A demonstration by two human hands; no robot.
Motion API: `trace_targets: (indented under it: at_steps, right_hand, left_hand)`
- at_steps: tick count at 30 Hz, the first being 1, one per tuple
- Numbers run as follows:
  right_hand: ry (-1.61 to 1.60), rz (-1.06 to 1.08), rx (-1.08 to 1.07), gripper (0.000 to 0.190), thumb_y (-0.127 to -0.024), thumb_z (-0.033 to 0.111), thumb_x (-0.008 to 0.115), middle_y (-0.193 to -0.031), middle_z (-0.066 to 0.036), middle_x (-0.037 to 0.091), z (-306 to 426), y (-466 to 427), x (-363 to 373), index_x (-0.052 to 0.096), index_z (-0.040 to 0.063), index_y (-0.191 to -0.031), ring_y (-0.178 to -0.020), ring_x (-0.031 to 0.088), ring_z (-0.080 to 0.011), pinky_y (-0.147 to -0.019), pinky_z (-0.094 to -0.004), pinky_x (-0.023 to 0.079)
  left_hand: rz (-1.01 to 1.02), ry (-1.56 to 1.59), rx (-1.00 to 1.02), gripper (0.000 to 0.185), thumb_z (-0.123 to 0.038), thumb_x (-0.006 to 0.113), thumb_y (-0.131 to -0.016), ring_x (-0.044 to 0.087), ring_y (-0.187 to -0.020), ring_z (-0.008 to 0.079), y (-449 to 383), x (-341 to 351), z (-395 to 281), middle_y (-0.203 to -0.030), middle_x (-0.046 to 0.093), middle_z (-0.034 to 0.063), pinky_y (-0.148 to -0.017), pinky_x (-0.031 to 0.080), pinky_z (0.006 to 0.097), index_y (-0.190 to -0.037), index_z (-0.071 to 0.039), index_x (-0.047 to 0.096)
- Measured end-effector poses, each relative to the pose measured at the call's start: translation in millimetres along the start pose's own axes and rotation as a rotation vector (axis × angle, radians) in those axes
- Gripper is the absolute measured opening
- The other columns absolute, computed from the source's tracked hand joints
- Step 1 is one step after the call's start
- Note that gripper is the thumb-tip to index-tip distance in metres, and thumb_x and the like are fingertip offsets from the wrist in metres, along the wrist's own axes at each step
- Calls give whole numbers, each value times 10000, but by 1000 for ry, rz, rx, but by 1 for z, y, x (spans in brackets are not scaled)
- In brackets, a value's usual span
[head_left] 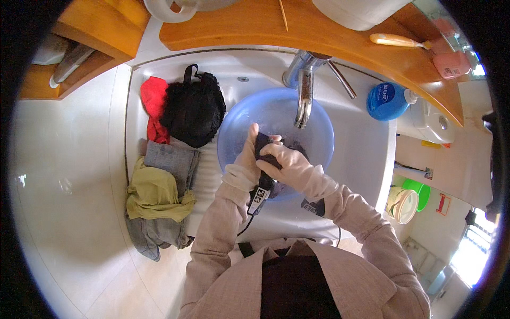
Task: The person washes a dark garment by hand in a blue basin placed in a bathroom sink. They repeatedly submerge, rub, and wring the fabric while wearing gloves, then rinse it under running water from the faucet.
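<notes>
Both my hands are gloved and sit over a translucent blue plastic basin point(239, 115) in the white sink. A dark wet cloth point(261, 144) is gripped between them. My left hand point(250, 153) holds it from the left with the thumb pointing up. From the right, my right hand point(289, 163) presses curled fingers onto the same cloth. More dark fabric point(297, 149) lies in the basin, partly hidden behind the right hand. A chrome faucet point(305, 99) reaches over the basin's far side. Whether water runs from it I cannot tell.
Left of the basin lie a black lace-edged garment point(195, 109), red cloth point(154, 97), grey denim point(171, 159) and a yellow-green cloth point(153, 189). A blue pump bottle point(385, 101) stands at right. Above, a wooden shelf point(239, 32) carries a toothpick point(283, 16) and cups.
</notes>
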State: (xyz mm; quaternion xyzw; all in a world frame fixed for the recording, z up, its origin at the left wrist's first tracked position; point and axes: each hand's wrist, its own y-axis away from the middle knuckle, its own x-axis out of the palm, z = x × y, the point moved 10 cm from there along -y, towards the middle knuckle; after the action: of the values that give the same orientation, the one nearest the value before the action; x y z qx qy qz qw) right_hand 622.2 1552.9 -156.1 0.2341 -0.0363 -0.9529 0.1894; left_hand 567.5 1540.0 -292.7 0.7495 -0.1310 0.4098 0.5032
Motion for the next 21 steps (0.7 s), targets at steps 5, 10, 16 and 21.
trace_targets:
  at_steps: [5, 10, 16, 21]
  right_hand:
    - [411, -80, -140, 213, -892, 174, 623, -963, -144, 643, -2, 1, 11, 608, 59, -1070, -841, 649, -291, -741, -367, 541]
    - [1216, 34, -183, 310, -824, 62, 573, -1036, -150, 535, -68, -48, 45, 550, 56, -1133, -915, 579, -258, -694, -298, 527]
    - [279, -42, 322, 495, -934, 366, 610, -1176, -213, 625, -138, -50, -48, 505, 39, -1291, -1127, 592, -339, -943, -427, 474]
    - [413, -119, 642, 604, -905, 386, 626, -1354, -228, 530, -110, -31, -34, 434, 169, -1434, -1206, 554, -358, -1036, -421, 428]
  left_hand:
    - [102, -176, 267, 396, -392, 668, -873, 647, -905, 282, 26, 34, -18, -936, 670, 105, -842, 519, 402, -1099, -71, 614]
    - [-490, -1625, 495, 359, -299, 601, -919, 599, -1048, 426, 46, 25, -43, -1114, 636, 254, -858, 496, 484, -1167, -40, 579]
    - [-443, -1721, 580, 402, -210, 504, -978, 566, -1126, 374, 41, 11, -61, -1189, 598, 256, -950, 452, 437, -1344, -53, 446]
    - [-594, -1063, 283, 400, -116, 602, -892, 508, -1237, 321, 20, -45, -43, -1286, 576, 180, -1033, 400, 366, -1287, -82, 545]
